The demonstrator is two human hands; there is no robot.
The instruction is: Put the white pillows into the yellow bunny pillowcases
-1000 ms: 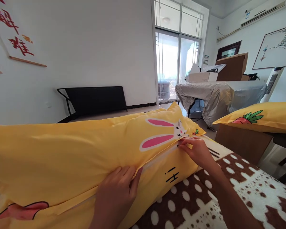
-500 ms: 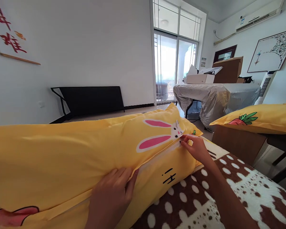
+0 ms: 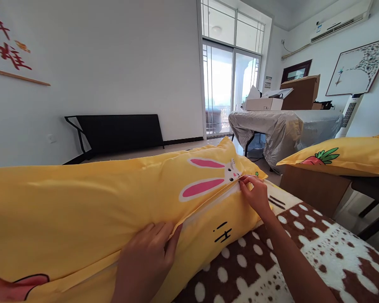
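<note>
Here, yellow pillowcase (image 3: 91, 202) extends past left grip (image 3: 147, 254) and right grip (image 3: 255, 193), both pinching its edge (image 3: 205, 203).

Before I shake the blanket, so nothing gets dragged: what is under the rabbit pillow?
Along the lower right edge of the rabbit pillow, a brown and white blanket shows and seems to run beneath. Whatever lies directly under it is covered and cannot be seen.

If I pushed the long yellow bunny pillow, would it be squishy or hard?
Probably squishy: the bunny pillow bulges and wrinkles. Its seam is likely bendy, as the left hand and right hand pinch it. It probably wouldn't shatter, since its outside looks like soft cloth.
</note>
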